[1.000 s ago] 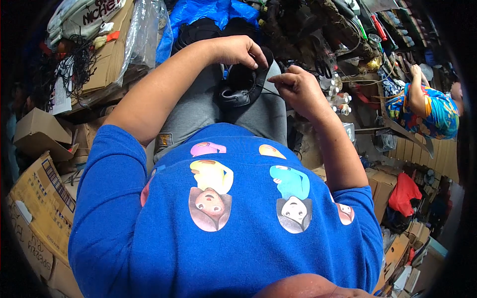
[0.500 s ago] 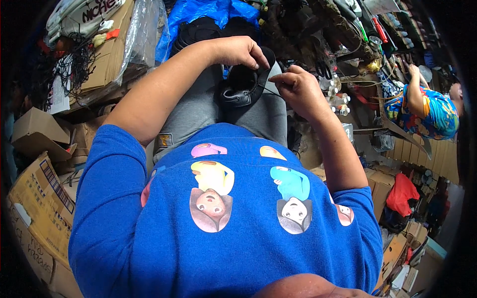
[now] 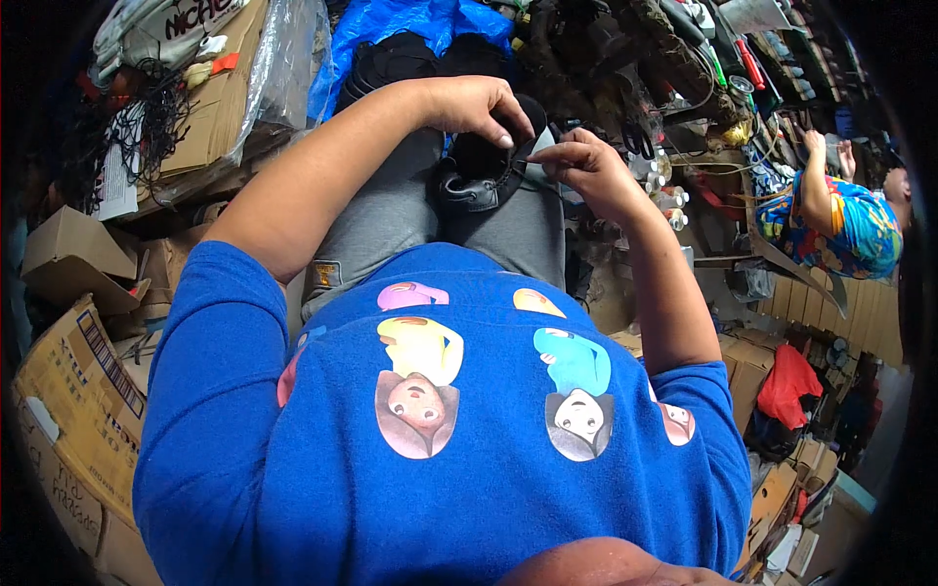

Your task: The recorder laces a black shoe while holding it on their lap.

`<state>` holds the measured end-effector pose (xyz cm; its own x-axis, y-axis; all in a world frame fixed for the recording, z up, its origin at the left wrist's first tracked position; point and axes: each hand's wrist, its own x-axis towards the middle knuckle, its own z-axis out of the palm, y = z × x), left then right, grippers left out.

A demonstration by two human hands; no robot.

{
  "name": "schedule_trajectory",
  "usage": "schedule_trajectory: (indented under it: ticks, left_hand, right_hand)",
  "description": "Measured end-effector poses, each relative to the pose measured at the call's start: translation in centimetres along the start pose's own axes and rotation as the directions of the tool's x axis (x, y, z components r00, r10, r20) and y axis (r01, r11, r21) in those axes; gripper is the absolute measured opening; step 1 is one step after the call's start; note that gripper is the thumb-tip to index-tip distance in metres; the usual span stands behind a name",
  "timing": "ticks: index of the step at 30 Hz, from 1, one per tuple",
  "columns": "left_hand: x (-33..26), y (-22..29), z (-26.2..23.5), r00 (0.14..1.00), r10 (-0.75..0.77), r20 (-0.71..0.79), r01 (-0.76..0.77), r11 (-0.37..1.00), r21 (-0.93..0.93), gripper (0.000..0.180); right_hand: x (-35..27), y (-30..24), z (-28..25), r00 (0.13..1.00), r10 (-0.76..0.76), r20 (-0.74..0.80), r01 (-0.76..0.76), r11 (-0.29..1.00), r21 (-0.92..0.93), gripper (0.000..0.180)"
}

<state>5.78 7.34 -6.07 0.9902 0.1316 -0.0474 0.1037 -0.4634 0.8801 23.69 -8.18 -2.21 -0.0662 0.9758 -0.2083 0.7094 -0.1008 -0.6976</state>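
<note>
A black leather shoe (image 3: 471, 193) rests on my grey-trousered thighs, its rounded end toward me and its opening facing up. My left hand (image 3: 486, 109) reaches over the far side, thumb and fingers closed on the shoe's upper edge. On the other side, my right hand (image 3: 584, 168) has thumb and index finger pinched together close to the shoe's right edge. A thin dark strand (image 3: 525, 160) shows at those fingertips; whether it is thread, lace or a tool's tip is too small to tell.
Black shoe-like pieces (image 3: 391, 66) lie on blue plastic (image 3: 362, 24) beyond my knees. Cardboard boxes (image 3: 78, 256) and tangled black cords stand at left. Small bottles (image 3: 672, 207) and hand tools are at right, where another person (image 3: 831, 215) in a bright patterned shirt sits.
My right fingertips have come slightly closer to the shoe's edge, and the dark strand between them looks shorter. The left hand has shifted only a little.
</note>
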Motion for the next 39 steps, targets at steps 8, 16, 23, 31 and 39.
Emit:
schedule_trajectory:
  ticks: [8, 16, 23, 31, 39]
  left_hand:
    - [0.2, -0.6, 0.3, 0.999, 0.034, -0.033, -0.030, 0.990, 0.136, 0.042]
    - [-0.1, -0.6, 0.9, 0.996, -0.006, -0.085, 0.015, 0.994, 0.108, 0.043]
    - [-2.8, -0.6, 2.8, 0.897, 0.051, -0.438, 0.040, 0.979, 0.198, 0.042]
    - [-7.4, 2.7, 5.7, 0.831, 0.011, -0.557, 0.184, 0.938, 0.294, 0.029]
    - [-7.2, 1.9, 5.6, 0.844, -0.018, -0.536, 0.150, 0.968, 0.203, 0.017]
  right_hand:
    - [0.8, 2.0, 0.5, 0.992, 0.008, 0.128, -0.033, 0.979, 0.200, 0.024]
    - [1.3, 3.1, 1.3, 0.981, 0.008, 0.193, -0.083, 0.921, 0.381, 0.021]
    - [-0.3, 0.1, 2.0, 0.985, -0.128, -0.118, 0.116, 0.988, -0.105, 0.025]
    - [-3.5, -0.7, 5.7, 0.920, -0.280, -0.274, 0.128, 0.875, -0.467, 0.038]
    - [-2.2, 0.7, 3.7, 0.981, -0.086, -0.174, 0.071, 0.993, -0.089, 0.040]
